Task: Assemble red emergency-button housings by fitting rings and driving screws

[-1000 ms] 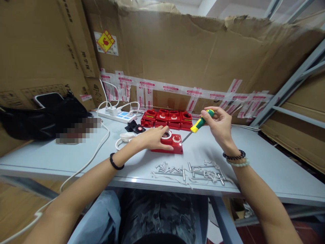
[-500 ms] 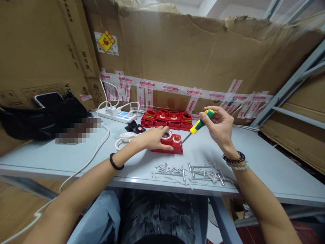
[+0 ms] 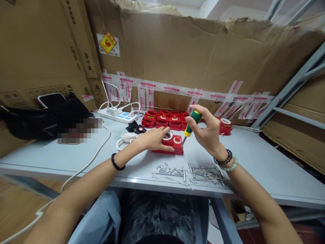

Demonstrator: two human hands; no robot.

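Observation:
My left hand (image 3: 155,139) presses a red plastic box (image 3: 175,149) to the table, thumb along its front side and fingers over its top. The box has a white ring around a dark round opening (image 3: 167,136) and a red button on a white base (image 3: 177,140). My right hand (image 3: 207,127) is closed around the green and yellow handle of a screwdriver (image 3: 192,124). Its shaft slants down to the box's right end, where the tip meets the corner; any screw there is too small to make out. Loose screws (image 3: 166,167) lie in front of the box.
Metal T-shaped rods with white cords (image 3: 207,173) lie near the front edge. Several red boxes (image 3: 165,118) stand behind, another red box (image 3: 225,127) farther right. Black rubber parts (image 3: 136,127), a white cable coil (image 3: 127,137), a power strip (image 3: 119,115) and a black bag (image 3: 50,117) are leftward.
My right hand has moved left and the screwdriver now stands more upright, its tip still at the box's right corner. The red box at far right has come into sight. My left hand stays put.

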